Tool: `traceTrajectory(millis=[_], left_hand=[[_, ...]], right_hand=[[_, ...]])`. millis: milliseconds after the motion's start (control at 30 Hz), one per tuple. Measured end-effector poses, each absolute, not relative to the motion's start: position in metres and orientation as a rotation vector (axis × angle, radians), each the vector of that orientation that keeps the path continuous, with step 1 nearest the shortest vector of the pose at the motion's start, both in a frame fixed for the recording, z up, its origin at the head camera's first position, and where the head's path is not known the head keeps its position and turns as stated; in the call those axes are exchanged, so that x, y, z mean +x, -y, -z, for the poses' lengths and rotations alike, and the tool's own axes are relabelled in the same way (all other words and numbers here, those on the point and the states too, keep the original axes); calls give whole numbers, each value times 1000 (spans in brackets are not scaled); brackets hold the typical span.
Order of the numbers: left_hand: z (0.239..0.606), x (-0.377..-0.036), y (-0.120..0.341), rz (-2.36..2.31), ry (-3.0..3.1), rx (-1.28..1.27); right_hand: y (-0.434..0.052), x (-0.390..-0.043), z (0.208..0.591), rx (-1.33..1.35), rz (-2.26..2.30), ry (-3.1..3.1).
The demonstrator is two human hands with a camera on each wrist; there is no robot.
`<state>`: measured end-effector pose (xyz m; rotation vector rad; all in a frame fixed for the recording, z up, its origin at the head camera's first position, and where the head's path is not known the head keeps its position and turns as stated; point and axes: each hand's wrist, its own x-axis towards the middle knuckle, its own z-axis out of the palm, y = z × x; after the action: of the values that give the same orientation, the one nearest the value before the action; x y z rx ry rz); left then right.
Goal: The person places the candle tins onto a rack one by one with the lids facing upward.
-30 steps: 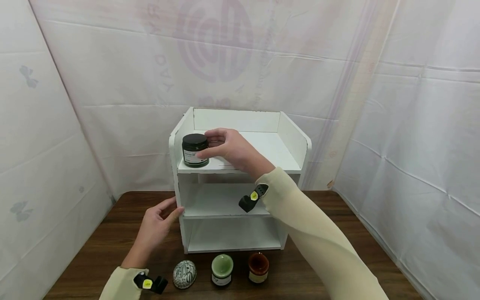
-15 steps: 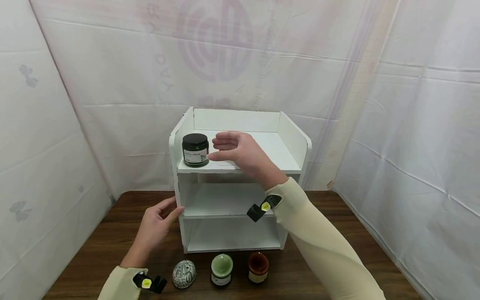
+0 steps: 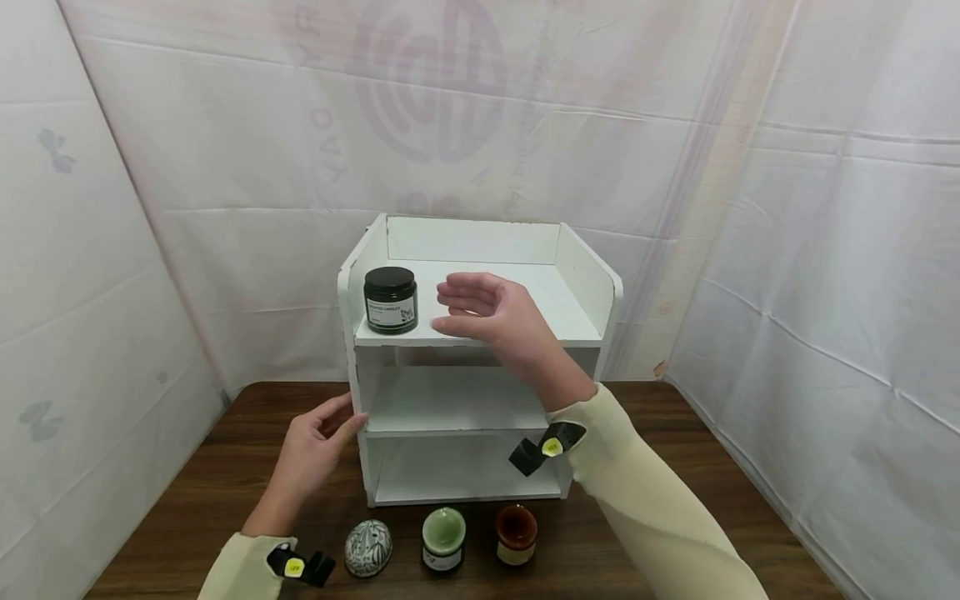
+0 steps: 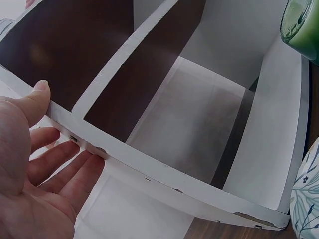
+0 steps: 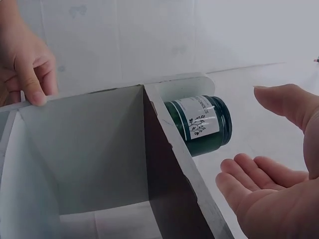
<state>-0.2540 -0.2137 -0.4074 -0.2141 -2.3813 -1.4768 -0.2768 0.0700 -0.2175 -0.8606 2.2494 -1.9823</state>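
Sheeted backdrop [image 3: 247, 125]: pale printed fabric hangs behind and on both sides, probably to keep the surroundings plain.

Worktop [image 3: 225, 467]: dark wood grain, rear corners in view; its near edge is out of sight.

White shelf unit [image 3: 465, 400]: stands upright between the worktop's left and right edges, open front towards the person, which keeps every level within reach.

Scented-candle jar [image 3: 391, 300]: dark green, black-lidded, upright at the front left corner of the top shelf [image 3: 517, 287], close to that shelf's side wall. Its printed label faces forward, likely so that it can be read.

Left hand [image 3: 315, 446]: the grip pinches the unit's left side panel [image 4: 149, 163], thumb on the front edge and fingers against the outer face. Holding it there seems meant to steady the unit.

Right hand [image 3: 502, 321]: the grip is released and bare of any load, over the top shelf near its front edge, thumb and fingers spread apart. It sits just beside the jar without touching it; so wide a gap looks right for clearing the glass.

Front row: a leaf-patterned oval piece [image 3: 368, 548], a green candle cup [image 3: 444, 537] and an amber candle cup [image 3: 517, 533] stand apart before the unit's front edge, perhaps spaced for easy picking up.
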Motion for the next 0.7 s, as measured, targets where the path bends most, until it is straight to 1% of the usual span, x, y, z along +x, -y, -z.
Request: traceTrajectory(millis=[433, 700], left_hand=[[408, -253, 215, 1472, 2377, -215], [407, -253, 215, 1464, 2381, -204]], right_hand=[[-81, -252, 234, -934, 2173, -2036], [-85, -238, 248, -1004, 2212, -1893]])
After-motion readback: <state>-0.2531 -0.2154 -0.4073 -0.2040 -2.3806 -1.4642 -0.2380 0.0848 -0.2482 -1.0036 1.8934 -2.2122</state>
